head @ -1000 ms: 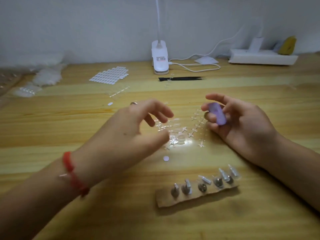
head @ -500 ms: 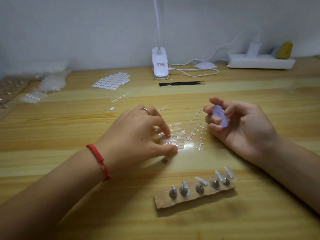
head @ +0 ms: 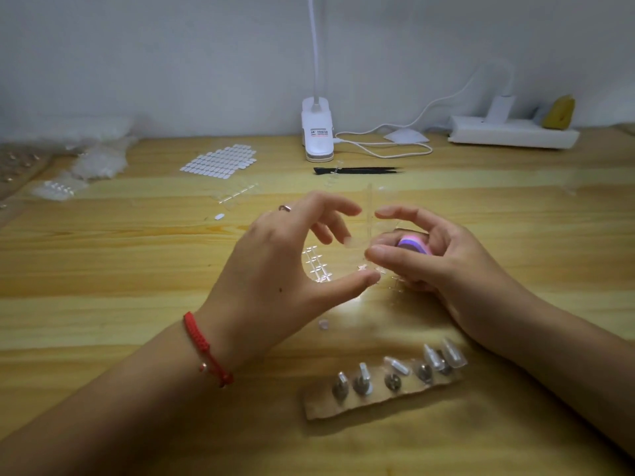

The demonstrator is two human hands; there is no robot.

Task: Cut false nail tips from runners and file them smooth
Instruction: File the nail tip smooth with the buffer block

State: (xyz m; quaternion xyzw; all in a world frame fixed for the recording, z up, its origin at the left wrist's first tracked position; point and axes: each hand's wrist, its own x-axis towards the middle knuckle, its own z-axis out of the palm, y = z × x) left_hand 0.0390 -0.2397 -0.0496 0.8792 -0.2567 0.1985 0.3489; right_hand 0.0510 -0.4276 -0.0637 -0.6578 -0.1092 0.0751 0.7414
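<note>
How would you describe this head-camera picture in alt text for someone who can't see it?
A clear runner of nail tips stands upright between the fingertips of the left hand and the right hand, above a wooden table; the right hand also curls round a purple file block. Nearer the camera lies a cardboard strip of metal pegs carrying clear tips.

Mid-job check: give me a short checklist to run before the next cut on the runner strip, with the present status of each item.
1. Runner strip held upright above the table: ok.
2. Firm grip on it: cannot tell. The fingertips of the left hand and the right hand are both close around it.
3. Purple file ready in the right hand: ok.
4. Cutting tool in hand: not ok, none visible.
5. Spare runners on the table beneath the hands: ok.
</note>
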